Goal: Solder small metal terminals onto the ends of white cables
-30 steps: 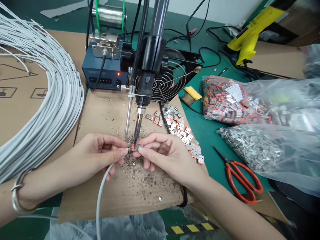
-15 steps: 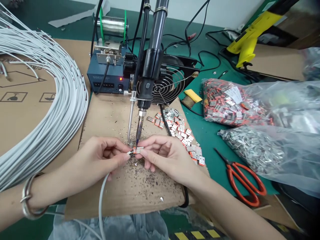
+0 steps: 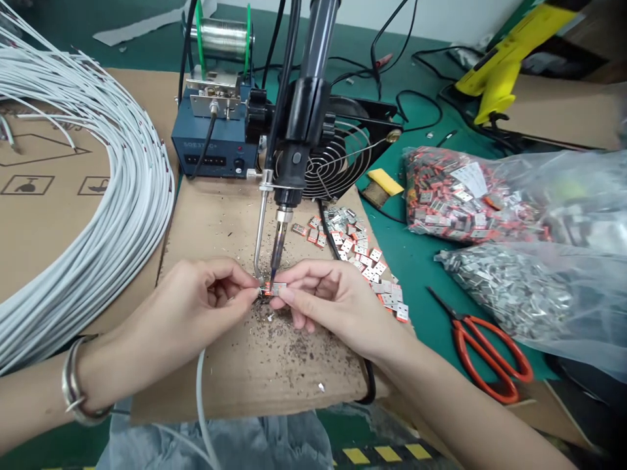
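Between thumb and fingers, my right hand [image 3: 328, 300] pinches a small USB connector [image 3: 278, 288] with a metal shell and an orange end. My left hand [image 3: 210, 300] is closed on the end of a white cable [image 3: 200, 385], which hangs down past the cardboard's front edge. The cable's wire ends meet the connector's orange end, partly hidden by my fingertips. Directly above stands a soldering iron [image 3: 280, 245] in a holder, its tip at the connector's orange end. A thin metal feed tube [image 3: 260, 228] ends just beside that tip.
Loose USB connectors [image 3: 362, 248] lie right of the iron. Behind are a blue solder feeder [image 3: 215, 147], a solder spool [image 3: 223, 42] and a fan [image 3: 337, 160]. A white cable coil [image 3: 142, 189] lies left; bagged connectors [image 3: 450, 196], bagged metal parts [image 3: 514, 287] and orange-handled scissors [image 3: 490, 356] lie right.
My left hand has moved slightly right, closer to the connector. The feeder's red light, lit before, now looks dark. The whole view has shifted a little.
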Tool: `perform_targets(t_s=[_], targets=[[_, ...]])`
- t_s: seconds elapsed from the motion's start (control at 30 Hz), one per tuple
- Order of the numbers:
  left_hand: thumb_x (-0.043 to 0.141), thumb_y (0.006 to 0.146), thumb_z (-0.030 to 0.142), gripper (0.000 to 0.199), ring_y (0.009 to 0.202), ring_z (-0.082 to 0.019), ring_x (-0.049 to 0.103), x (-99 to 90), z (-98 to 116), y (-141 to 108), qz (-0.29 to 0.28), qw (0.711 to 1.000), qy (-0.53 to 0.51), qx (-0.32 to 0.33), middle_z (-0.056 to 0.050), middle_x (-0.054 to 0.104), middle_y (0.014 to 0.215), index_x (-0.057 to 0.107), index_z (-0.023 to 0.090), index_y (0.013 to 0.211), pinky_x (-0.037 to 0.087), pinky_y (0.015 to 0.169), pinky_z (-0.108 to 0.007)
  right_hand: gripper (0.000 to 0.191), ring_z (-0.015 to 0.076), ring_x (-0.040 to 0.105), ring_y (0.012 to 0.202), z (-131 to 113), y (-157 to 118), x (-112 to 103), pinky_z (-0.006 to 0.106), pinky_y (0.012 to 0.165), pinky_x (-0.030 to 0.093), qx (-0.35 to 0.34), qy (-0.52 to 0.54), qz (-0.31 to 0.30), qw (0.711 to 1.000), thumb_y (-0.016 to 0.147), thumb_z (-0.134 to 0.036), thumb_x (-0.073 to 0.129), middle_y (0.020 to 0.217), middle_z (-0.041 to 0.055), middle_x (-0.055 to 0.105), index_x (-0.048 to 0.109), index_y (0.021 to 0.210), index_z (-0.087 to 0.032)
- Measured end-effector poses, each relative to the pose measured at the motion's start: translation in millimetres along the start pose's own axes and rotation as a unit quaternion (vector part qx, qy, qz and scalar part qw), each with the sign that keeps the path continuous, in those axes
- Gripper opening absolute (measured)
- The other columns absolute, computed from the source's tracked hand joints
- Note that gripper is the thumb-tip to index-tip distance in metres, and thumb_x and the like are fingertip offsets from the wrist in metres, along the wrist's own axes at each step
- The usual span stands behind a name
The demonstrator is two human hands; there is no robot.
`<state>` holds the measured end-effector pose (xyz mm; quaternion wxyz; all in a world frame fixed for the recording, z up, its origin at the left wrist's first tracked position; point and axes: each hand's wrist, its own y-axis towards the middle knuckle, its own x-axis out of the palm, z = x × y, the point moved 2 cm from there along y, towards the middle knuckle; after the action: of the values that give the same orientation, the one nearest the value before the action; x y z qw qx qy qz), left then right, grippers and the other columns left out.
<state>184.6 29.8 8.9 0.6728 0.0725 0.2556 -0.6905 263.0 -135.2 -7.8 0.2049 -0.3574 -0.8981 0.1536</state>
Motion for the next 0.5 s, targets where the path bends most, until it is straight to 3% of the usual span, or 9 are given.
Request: perform_targets(t_s=[0.37,0.5], targets=[[0.056,0.082,0.030,0.015,0.057,-0.010,0.055,2.6,5.5,-0.3,0.030,0.999,0.042,0.012,0.002,0.066,0.068,0.066,0.021,0.076,0.041,0.048,-0.018,0.018,0.0037,0.052,0.042,0.0,1.2,1.3,0.011,0.037,0.040,0.001,0.013,0.004,1.000,0.070,-0.022,0.073,0.067,0.0050,0.069,0.063,0.079,-0.011],[0.059,0.080,0.032,0.015,0.053,-0.009,0.052,1.3,4.3,1.8,0.005,1.000,0.011,-0.026,0.002,0.061,0.062,0.066,0.019,0.079,0.039,0.046,-0.017,0.018,0.0036,0.052,0.042,0.2,0.0,1.8,0.011,0.037,0.040,0.003,0.000,0.020,1.000,0.071,-0.023,0.072,0.068,0.0054,0.070,0.063,0.080,-0.011]])
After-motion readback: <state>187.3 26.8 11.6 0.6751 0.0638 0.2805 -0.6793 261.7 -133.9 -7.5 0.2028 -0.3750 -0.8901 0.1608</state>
